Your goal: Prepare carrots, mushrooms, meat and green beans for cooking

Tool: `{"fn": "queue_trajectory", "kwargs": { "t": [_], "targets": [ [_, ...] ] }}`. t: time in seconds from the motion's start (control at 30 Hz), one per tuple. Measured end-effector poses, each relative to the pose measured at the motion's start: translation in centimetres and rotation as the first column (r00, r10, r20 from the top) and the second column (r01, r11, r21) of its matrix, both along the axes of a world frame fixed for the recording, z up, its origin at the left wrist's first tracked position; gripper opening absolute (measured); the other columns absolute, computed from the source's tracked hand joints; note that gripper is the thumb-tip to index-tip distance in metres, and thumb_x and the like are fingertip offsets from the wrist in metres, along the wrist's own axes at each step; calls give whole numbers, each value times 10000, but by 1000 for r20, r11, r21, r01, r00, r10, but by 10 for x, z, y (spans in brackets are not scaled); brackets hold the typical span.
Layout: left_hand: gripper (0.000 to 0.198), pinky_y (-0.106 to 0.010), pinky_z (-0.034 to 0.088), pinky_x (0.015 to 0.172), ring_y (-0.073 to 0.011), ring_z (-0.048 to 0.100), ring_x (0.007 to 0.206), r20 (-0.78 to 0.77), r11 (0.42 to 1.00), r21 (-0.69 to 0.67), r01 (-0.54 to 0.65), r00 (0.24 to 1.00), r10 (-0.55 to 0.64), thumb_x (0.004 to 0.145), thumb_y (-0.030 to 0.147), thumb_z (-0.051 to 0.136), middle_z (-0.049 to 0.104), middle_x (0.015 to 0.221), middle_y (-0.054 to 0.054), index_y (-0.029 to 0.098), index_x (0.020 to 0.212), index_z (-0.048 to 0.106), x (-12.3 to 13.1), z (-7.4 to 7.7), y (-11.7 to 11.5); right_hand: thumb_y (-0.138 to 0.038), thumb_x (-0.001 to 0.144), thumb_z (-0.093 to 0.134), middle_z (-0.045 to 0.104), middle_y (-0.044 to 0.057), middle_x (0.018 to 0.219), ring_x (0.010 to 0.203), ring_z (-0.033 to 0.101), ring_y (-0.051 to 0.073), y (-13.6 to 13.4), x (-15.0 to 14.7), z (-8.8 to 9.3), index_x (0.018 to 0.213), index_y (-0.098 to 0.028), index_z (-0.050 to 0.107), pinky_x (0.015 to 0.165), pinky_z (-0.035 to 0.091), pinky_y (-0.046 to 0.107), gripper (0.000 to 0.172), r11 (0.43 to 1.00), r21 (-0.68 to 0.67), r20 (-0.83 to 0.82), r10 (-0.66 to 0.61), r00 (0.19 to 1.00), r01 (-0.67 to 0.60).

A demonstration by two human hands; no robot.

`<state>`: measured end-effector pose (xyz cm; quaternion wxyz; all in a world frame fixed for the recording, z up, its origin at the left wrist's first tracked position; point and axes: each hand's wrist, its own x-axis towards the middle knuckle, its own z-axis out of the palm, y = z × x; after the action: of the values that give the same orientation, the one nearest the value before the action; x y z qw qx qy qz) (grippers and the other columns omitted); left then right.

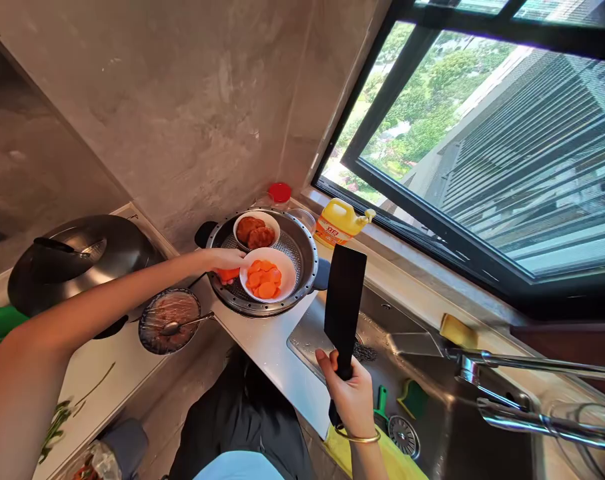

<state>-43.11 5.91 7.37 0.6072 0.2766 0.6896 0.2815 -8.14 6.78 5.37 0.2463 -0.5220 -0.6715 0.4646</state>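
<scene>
My left hand [228,260] is closed at the left rim of a white bowl [291,272] of carrot slices [265,280]. Its thumb lies over the rim. An orange-red patch shows under the palm; I cannot tell what it is. The bowl is in a round metal steamer tray [309,257] with dark handles, beside a second white bowl [238,241] holding reddish-brown pieces of food. In my right hand [355,400] is a black cleaver [345,293], gripped by the handle, its blade pointing up above the sink's near left corner.
A steel sink [427,340] with a faucet [469,368] lies right. A yellow jug [339,221] and red-lidded jar [279,193] stand behind the steamer. Left are a dark lidded wok [127,250] and a film-covered bowl [155,327] with a spoon [172,328]. A yellow cloth [342,453] hangs at the sink's front.
</scene>
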Motion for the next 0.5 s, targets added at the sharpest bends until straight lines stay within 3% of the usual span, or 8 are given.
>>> {"fn": "queue_trajectory", "kwargs": {
  "t": [0.13, 0.2, 0.3, 0.4, 0.5],
  "targets": [
    [174, -182, 332, 348, -116, 494, 357, -83, 995, -59, 83, 993, -88, 712, 261, 599, 578, 500, 0, 145, 841, 610, 3, 5, 2, -471, 711, 666, 355, -57, 529, 476, 321, 79, 3, -1, 0, 583, -201, 395, 431, 288, 210, 403, 1000, 11, 16, 23, 1000, -23],
    [173, -175, 324, 361, -100, 484, 368, -137, 999, -18, 44, 990, -46, 726, 293, 611, 569, 503, 8, 140, 807, 606, 2, 10, 1, -479, 707, 666, 365, -52, 534, 489, 331, 84, 5, -1, 1, 580, -199, 402, 446, 298, 212, 405, 999, 25, 22, 36, 999, -37],
    [232, -171, 326, 390, -71, 469, 408, -203, 985, 159, -67, 974, 99, 736, 345, 623, 610, 611, -3, 126, 814, 622, -3, 23, -8, -489, 701, 667, 368, -51, 530, 492, 330, 87, 6, -2, 1, 573, -199, 403, 456, 302, 215, 412, 998, 27, 17, 50, 999, -50],
    [330, -172, 393, 476, -66, 512, 527, -101, 886, 378, -268, 939, 328, 735, 339, 608, 635, 806, -18, 140, 998, 623, -5, 42, -25, -495, 694, 669, 360, -54, 523, 488, 321, 86, 7, -3, 1, 570, -200, 397, 458, 296, 216, 420, 998, 21, 11, 60, 998, -60],
    [460, -199, 476, 655, -78, 564, 709, 187, 706, 471, -528, 842, 505, 684, 232, 590, 603, 941, -24, 155, 1137, 574, 6, 53, -44, -498, 700, 663, 359, -56, 520, 485, 317, 85, 6, -7, 1, 573, -202, 390, 458, 291, 219, 421, 997, 23, 4, 70, 998, -70]
  ]
}}
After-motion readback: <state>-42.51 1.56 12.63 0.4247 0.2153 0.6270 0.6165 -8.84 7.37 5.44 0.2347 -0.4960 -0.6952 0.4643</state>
